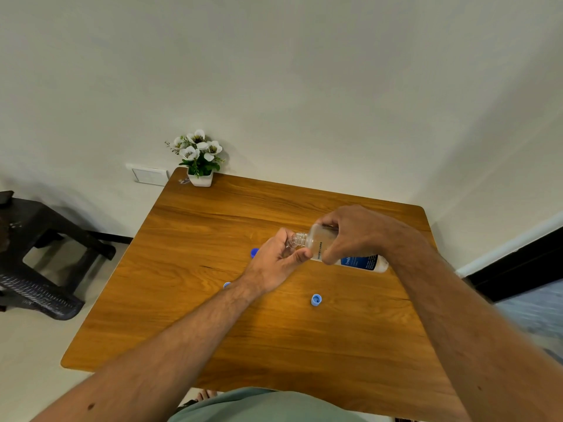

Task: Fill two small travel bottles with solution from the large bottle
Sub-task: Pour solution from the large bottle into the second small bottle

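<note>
My right hand grips the large clear bottle with a blue label, tipped almost flat, its open threaded neck pointing left. The neck meets a small travel bottle wrapped in my left hand; only a bit of clear plastic shows between the fingers. Both hands hover over the middle of the wooden table. One blue cap lies on the table near my right forearm. A second blue cap peeks out left of my left hand, and a third blue piece shows beside my left wrist.
A white pot of white flowers stands at the table's far left corner against the wall. A dark plastic stool sits on the floor to the left. A wall socket plate is behind the table corner.
</note>
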Demonstrator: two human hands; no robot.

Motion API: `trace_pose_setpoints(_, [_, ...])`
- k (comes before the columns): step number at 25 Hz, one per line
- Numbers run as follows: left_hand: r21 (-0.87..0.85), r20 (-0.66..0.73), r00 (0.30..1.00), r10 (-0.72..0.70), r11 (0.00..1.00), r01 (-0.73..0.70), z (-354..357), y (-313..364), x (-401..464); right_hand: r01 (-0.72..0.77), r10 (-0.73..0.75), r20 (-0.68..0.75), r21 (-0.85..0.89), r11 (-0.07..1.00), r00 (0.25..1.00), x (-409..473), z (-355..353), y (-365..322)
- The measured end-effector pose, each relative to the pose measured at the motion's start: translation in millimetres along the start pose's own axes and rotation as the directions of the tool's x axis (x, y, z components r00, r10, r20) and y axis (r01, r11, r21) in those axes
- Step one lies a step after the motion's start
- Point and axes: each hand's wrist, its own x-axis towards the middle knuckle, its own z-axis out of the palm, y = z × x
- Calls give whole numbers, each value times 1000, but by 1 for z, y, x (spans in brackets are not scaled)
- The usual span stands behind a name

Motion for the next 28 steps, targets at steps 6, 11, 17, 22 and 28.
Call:
trace_pose_setpoints(6, [1,-7,1000,4,1000,-4,-1,1,0,5,-5,-5,2,1000,1000,-1,-2,-1])
trace_pose_setpoints(11, [1,-7,1000,11,1000,-11,-1,3,-1,11,-11,-6,-4,1000,1000,-1,-1,0])
trace_pose_setpoints(17, [-4,-1,1000,17,1000,-17,-2,1,-1,22,-22,-14,-4,1000,1000,-1,0,-1])
trace_pose_setpoints(22, [8,6,1000,14,1000,-14,-3,5,-1,27,-27,-7,-7,1000,1000,-2,-2,-1])
trace_pose_setpoints(28, [-16,-5,1000,4,1000,-4,-4,8,0,15,-16,-10,-15,1000,1000,-2,-4,-3])
